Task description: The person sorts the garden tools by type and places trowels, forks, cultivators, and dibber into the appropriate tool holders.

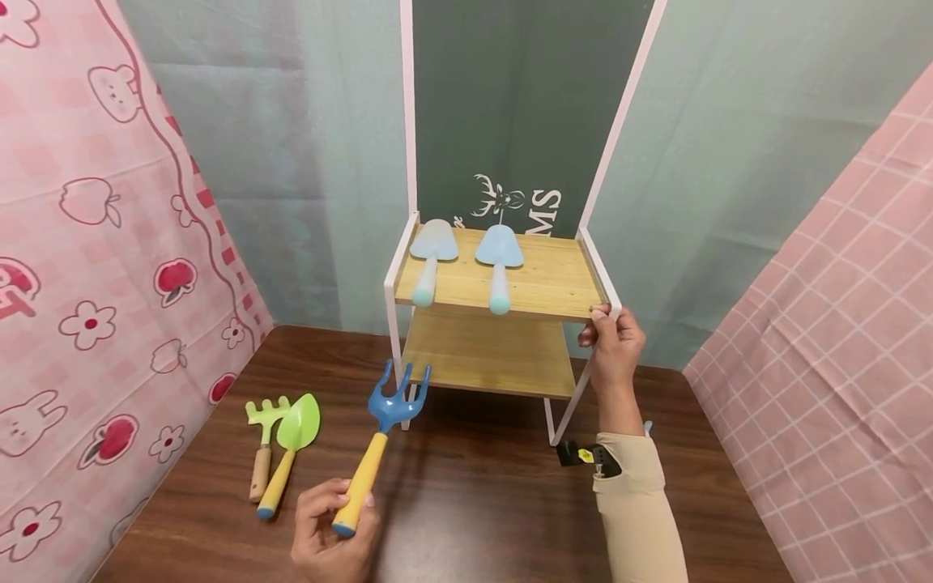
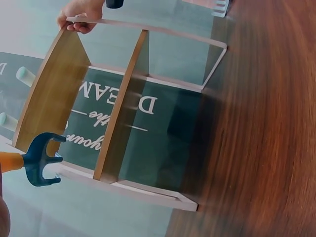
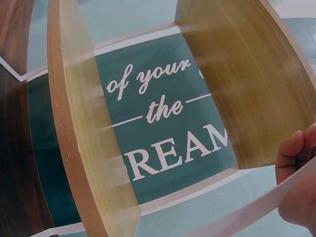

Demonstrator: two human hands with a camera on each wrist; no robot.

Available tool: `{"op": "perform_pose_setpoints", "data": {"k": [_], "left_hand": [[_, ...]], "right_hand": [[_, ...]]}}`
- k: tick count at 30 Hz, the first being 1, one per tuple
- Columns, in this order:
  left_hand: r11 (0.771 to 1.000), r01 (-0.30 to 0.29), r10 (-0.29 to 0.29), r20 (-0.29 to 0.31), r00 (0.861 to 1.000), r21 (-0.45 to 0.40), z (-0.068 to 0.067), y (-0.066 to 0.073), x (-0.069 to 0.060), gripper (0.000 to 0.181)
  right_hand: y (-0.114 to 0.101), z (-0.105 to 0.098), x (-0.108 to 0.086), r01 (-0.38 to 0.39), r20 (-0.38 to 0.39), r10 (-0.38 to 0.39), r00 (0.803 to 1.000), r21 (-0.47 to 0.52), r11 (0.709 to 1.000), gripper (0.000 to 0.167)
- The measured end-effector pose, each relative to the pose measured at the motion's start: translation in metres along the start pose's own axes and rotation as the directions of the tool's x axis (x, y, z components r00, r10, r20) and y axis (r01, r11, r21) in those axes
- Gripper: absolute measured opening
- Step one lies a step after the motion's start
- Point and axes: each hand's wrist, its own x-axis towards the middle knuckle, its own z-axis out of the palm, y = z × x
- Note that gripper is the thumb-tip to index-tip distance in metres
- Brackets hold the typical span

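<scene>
My left hand holds a hand fork with blue tines by its yellow handle, tines pointing up and away, in front of the shelf rack's left side. In the left wrist view the fork's blue head appears near the upper board. With my right hand I grip the front right corner of the wooden top shelf and its white frame. On that shelf lie a pale trowel and a light blue trowel, handles toward me. The right wrist view shows the curled right fingers at the board's edge.
A green rake and a green trowel lie on the brown table at left. Below is a lower shelf. A light blue tined tool lies to the right, mostly behind my forearm in the head view. Patterned cloths flank the table.
</scene>
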Motion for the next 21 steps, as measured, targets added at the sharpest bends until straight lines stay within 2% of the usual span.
{"op": "perform_pose_setpoints", "data": {"k": [6,12,21], "left_hand": [[1.000,0.024,-0.025,0.012,1.000,0.015,0.002,0.000,-0.003,0.025],[1.000,0.000,0.000,0.034,0.999,0.001,0.006,0.002,-0.001,0.023],[0.999,-0.045,0.046,0.057,0.997,-0.026,0.005,-0.008,-0.002,0.023]], "right_hand": [[-0.001,0.000,0.000,0.010,0.001,-0.010,1.000,-0.011,1.000,0.021],[-0.002,0.001,0.000,0.007,-0.003,-0.007,1.000,-0.001,1.000,0.020],[-0.002,0.002,0.000,0.008,-0.008,-0.009,1.000,-0.018,1.000,0.019]]}}
